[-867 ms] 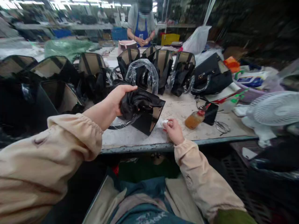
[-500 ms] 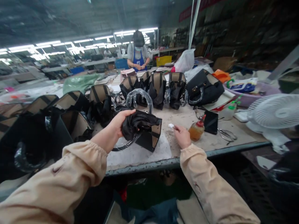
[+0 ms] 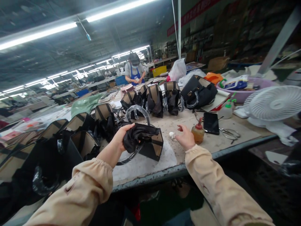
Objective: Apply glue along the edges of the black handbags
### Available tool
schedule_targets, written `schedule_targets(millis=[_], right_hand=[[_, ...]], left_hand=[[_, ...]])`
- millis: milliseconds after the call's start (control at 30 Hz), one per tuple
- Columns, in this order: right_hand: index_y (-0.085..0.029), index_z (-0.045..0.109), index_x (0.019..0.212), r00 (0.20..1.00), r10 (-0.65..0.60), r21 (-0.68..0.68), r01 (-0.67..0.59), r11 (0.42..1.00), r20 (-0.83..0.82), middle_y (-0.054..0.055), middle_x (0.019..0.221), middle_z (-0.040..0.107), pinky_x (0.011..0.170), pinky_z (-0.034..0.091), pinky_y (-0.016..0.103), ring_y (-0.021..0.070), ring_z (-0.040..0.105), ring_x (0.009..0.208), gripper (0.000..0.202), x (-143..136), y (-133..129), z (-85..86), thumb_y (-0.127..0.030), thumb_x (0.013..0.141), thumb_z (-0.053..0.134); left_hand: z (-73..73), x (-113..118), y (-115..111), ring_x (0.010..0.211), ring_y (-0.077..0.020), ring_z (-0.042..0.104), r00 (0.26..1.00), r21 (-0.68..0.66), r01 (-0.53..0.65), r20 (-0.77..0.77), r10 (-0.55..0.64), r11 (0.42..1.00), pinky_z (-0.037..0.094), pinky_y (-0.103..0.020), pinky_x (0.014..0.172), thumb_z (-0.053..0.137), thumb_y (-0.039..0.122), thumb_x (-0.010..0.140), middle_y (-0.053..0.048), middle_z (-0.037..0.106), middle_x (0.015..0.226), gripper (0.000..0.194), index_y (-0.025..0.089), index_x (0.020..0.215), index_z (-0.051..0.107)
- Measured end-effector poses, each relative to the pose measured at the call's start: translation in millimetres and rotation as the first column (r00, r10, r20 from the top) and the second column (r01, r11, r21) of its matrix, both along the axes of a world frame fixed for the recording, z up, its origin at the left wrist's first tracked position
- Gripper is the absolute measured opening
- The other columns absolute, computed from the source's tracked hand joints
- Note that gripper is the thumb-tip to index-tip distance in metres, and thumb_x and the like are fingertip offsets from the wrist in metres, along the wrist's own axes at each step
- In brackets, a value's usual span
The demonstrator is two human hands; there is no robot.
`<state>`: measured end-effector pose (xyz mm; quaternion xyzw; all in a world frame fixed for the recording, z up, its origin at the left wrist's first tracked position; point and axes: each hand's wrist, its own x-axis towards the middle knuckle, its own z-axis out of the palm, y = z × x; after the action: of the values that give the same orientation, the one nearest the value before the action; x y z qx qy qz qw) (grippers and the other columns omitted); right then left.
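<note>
My left hand [image 3: 125, 137] is closed around the bunched soft black part of a handbag [image 3: 152, 146], which lies tilted on the table with its tan-lined side to the right. The bag's plastic-wrapped handle [image 3: 138, 110] arches up behind. My right hand [image 3: 187, 137] has thumb and forefinger apart, with nothing between them that I can see. Just off its fingertips a small white wad [image 3: 171, 135] lies on the table. Close by that hand's right side stands a bottle [image 3: 198, 133] of amber liquid with a red nozzle.
Several black handbags [image 3: 154, 99] line the back and left of the worktable [image 3: 244, 133]. On the right are a black phone [image 3: 211, 123], scissors [image 3: 230, 134], a green-topped bottle [image 3: 227, 110], a white fan [image 3: 274, 103] and a purple basin [image 3: 265, 84]. A person in a blue apron [image 3: 135, 77] stands beyond.
My right thumb and forefinger have come apart, and the white wad they pinched now lies on the table. The view has tilted; my left hand keeps its hold on the handbag.
</note>
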<state>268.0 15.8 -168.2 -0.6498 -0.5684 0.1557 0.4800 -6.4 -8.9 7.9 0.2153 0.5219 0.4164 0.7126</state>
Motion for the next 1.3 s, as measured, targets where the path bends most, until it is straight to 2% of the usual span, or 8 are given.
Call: schedule_targets(millis=[167, 300, 433, 600, 933, 1100, 1200, 1300], right_hand=[[-0.017, 0.069, 0.094, 0.990, 0.017, 0.144, 0.003, 0.990, -0.140, 0.009, 0.099, 0.066, 0.090, 0.050, 0.041, 0.0228, 0.062, 0.094, 0.032, 1.0, -0.3, 8.1, -0.024, 0.069, 0.050], [-0.018, 0.063, 0.108, 0.966, 0.108, 0.321, -0.028, 0.947, -0.235, 0.008, 0.100, 0.065, 0.086, 0.053, 0.038, 0.0192, 0.064, 0.092, 0.028, -11.5, -21.7, 45.8, -0.029, 0.087, 0.049], [-0.026, 0.043, 0.138, 0.847, 0.529, 0.508, -0.429, 0.747, -0.062, 0.007, 0.113, 0.064, 0.089, 0.054, 0.036, 0.0184, 0.064, 0.099, 0.056, -46.7, -55.0, 100.4, -0.027, 0.086, 0.063], [-0.024, 0.020, 0.151, 0.713, 0.613, 0.464, -0.694, 0.550, 0.340, 0.013, 0.141, 0.047, 0.110, 0.040, 0.045, 0.0257, 0.045, 0.131, 0.088, -103.5, -59.2, 128.7, -0.028, 0.080, 0.072], [-0.025, 0.010, 0.154, 0.721, 0.599, 0.258, -0.688, 0.678, 0.349, 0.008, 0.112, 0.067, 0.083, 0.054, 0.035, 0.0228, 0.065, 0.098, 0.089, -139.8, -27.9, 117.6, -0.006, 0.077, 0.052], [-0.025, 0.022, 0.152, 0.772, 0.592, 0.234, -0.634, 0.737, 0.230, 0.004, 0.109, 0.071, 0.089, 0.053, 0.035, 0.0223, 0.068, 0.097, 0.087, -132.9, -20.4, 119.0, -0.003, 0.073, 0.051], [-0.022, 0.021, 0.152, 0.764, 0.634, 0.257, -0.640, 0.724, 0.117, 0.003, 0.110, 0.071, 0.095, 0.050, 0.036, 0.0216, 0.066, 0.104, 0.089, -126.1, -16.4, 123.5, -0.003, 0.071, 0.052], [-0.021, 0.019, 0.152, 0.719, 0.694, 0.295, -0.671, 0.680, 0.034, 0.001, 0.107, 0.072, 0.096, 0.048, 0.035, 0.0193, 0.066, 0.105, 0.090, -121.0, -14.9, 127.5, -0.005, 0.070, 0.054]], left_hand=[[2.5, 1.6, -1.9, 0.046, -0.0221, 0.066, 0.999, 0.012, -0.004, -0.053, 0.004, 1.000, 0.056, -0.035, 0.042, 0.049, 0.022, 0.088, -0.012, 0.072, 0.064, 0.023, 0.007, 0.086, 0.067], [2.3, 1.4, -2.7, 0.046, -0.0222, 0.065, 0.999, 0.020, 0.003, -0.046, -0.002, 1.000, 0.056, -0.034, 0.042, 0.049, 0.021, 0.088, -0.011, 0.071, 0.063, 0.023, 0.007, 0.085, 0.067], [0.2, 1.0, -2.0, 0.049, -0.0220, 0.066, 0.999, 0.022, 0.045, -0.025, -0.045, 0.999, 0.056, -0.034, 0.045, 0.047, 0.022, 0.090, -0.013, 0.071, 0.065, 0.027, 0.006, 0.084, 0.067], [-1.9, 1.3, -6.3, 0.054, -0.0214, 0.067, 1.000, 0.067, 0.026, -0.005, -0.026, 0.997, 0.058, -0.033, 0.054, 0.046, 0.025, 0.091, -0.011, 0.071, 0.063, 0.030, 0.009, 0.077, 0.067], [8.0, -9.4, -17.8, 0.056, -0.0220, 0.068, 0.934, -0.023, 0.189, -0.305, -0.187, 0.982, 0.056, -0.032, 0.055, 0.046, 0.058, 0.087, -0.011, 0.071, 0.068, 0.050, 0.014, 0.074, 0.067], [35.1, -28.4, -28.7, 0.061, -0.0259, 0.069, 0.590, -0.052, 0.428, -0.740, -0.323, 0.902, 0.048, -0.028, 0.049, 0.039, 0.074, 0.080, -0.018, 0.072, 0.074, 0.069, 0.013, 0.072, 0.071], [44.9, -48.1, -37.7, 0.081, -0.0301, 0.068, 0.178, 0.270, 0.550, -0.962, 0.205, 0.790, 0.054, -0.037, 0.073, 0.066, 0.066, 0.068, -0.013, 0.072, 0.086, 0.053, 0.017, 0.084, 0.073], [31.4, -56.5, -40.8, 0.120, -0.0335, 0.053, 0.090, 0.398, 0.782, -0.834, 0.544, 0.480, 0.039, -0.043, 0.105, 0.080, 0.050, 0.061, -0.015, 0.057, 0.128, 0.079, 0.018, 0.129, 0.056]])
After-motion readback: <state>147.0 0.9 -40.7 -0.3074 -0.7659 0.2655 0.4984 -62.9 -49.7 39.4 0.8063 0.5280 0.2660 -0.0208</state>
